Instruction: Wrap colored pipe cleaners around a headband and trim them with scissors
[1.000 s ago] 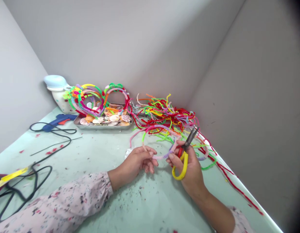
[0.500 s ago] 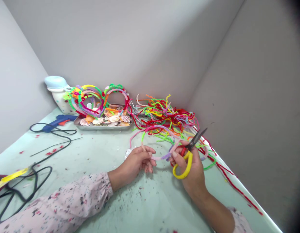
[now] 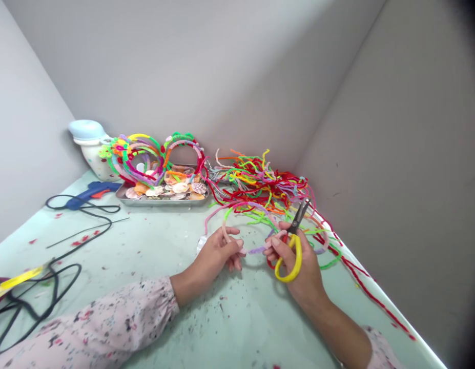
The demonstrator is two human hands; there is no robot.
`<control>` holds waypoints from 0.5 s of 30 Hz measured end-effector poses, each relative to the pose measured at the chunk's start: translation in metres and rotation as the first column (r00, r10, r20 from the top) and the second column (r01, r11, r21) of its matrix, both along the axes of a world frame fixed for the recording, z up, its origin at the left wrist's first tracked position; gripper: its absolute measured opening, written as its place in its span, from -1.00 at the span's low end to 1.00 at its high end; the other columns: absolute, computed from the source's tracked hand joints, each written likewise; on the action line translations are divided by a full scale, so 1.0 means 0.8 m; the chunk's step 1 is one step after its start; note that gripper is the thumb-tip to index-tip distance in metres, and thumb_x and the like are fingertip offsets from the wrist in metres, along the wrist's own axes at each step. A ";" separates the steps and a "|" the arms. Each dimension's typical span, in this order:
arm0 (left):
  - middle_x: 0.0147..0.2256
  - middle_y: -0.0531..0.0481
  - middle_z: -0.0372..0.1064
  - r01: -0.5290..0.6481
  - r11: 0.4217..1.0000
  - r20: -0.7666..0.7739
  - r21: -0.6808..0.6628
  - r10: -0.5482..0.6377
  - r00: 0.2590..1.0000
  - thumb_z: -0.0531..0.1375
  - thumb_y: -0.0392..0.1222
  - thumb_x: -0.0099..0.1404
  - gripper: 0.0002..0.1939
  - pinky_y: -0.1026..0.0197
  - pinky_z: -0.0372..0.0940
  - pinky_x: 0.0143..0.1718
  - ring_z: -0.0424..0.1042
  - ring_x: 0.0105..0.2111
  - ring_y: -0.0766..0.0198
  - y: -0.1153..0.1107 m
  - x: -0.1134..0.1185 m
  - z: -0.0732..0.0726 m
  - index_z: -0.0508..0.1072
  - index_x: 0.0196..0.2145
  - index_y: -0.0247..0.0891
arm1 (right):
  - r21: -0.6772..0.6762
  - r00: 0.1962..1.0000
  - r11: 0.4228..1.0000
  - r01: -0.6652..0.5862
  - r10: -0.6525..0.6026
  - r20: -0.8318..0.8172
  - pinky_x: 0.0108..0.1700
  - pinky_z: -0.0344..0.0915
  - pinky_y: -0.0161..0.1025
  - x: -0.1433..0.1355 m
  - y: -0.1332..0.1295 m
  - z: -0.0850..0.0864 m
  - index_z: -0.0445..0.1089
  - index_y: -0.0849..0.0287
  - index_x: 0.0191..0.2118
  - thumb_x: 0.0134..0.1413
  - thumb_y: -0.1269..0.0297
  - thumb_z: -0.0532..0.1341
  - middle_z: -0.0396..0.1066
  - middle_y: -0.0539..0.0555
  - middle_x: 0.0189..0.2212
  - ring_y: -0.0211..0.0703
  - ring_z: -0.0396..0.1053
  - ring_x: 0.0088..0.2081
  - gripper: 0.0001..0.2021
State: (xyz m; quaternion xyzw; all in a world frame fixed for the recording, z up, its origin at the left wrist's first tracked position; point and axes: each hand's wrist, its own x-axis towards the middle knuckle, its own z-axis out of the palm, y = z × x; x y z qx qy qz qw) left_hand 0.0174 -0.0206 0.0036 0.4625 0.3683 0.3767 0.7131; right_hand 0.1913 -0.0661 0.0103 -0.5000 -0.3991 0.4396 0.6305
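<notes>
A hoop of fuzzy pipe cleaner (image 3: 225,225) in pink, green and purple is held between both hands over the table. My left hand (image 3: 216,253) pinches its pale pink end between thumb and fingers. In my right hand (image 3: 304,274) are scissors (image 3: 296,221) with dark blades and yellow-and-red handles, the blades pointing up and away. The same hand's thumb and fingertips also grip the hoop's other side, where a purple end (image 3: 255,251) sticks out toward my left fingers. A narrow gap seems to part the purple and pink ends.
Behind the hands lies a heap of coloured pipe cleaners (image 3: 256,177). A metal tray (image 3: 164,202) of shells bears decorated headbands (image 3: 183,141). At the left are a blue glue gun (image 3: 83,197), its black cord (image 3: 102,218) and a white container (image 3: 93,154). Walls enclose the table.
The scissors have tilted more upright and shifted slightly left. Between my hands the purple end now points left beside the pink end, where the strip looked continuous before.
</notes>
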 end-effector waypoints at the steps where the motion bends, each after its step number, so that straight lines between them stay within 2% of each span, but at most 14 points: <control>1: -0.52 0.09 0.43 -0.005 1.000 0.004 -0.013 0.005 1.000 0.26 -0.10 0.17 -0.56 0.39 0.19 -0.65 0.35 -0.68 0.42 0.001 0.000 0.001 0.21 -0.07 -0.28 | 0.001 1.000 1.000 -0.001 0.001 0.004 -0.39 0.39 -0.34 -0.001 -0.001 0.001 0.20 0.08 0.00 0.01 0.18 0.33 0.46 -0.05 -0.41 -0.27 0.43 -0.44 -0.55; 7: -0.53 0.06 0.43 -0.013 0.999 0.029 -0.039 0.014 0.999 0.26 -0.10 0.16 -0.56 0.43 0.16 -0.68 0.34 -0.69 0.43 0.003 -0.002 0.001 0.23 -0.09 -0.31 | -0.001 0.999 1.000 0.005 -0.005 0.033 -0.37 0.41 -0.31 -0.002 -0.004 0.002 0.23 0.08 -0.07 0.00 0.17 0.33 0.48 -0.03 -0.38 -0.23 0.45 -0.42 -0.60; 15: -0.53 0.05 0.43 -0.025 0.998 0.028 -0.059 0.026 0.999 0.27 -0.10 0.16 -0.55 0.42 0.15 -0.69 0.34 -0.69 0.43 0.007 -0.002 0.000 0.24 -0.07 -0.32 | 0.011 0.999 1.000 -0.011 0.011 0.040 -0.38 0.40 -0.29 -0.001 -0.005 0.000 0.21 0.06 -0.05 0.02 0.19 0.32 0.47 -0.02 -0.36 -0.21 0.45 -0.39 -0.61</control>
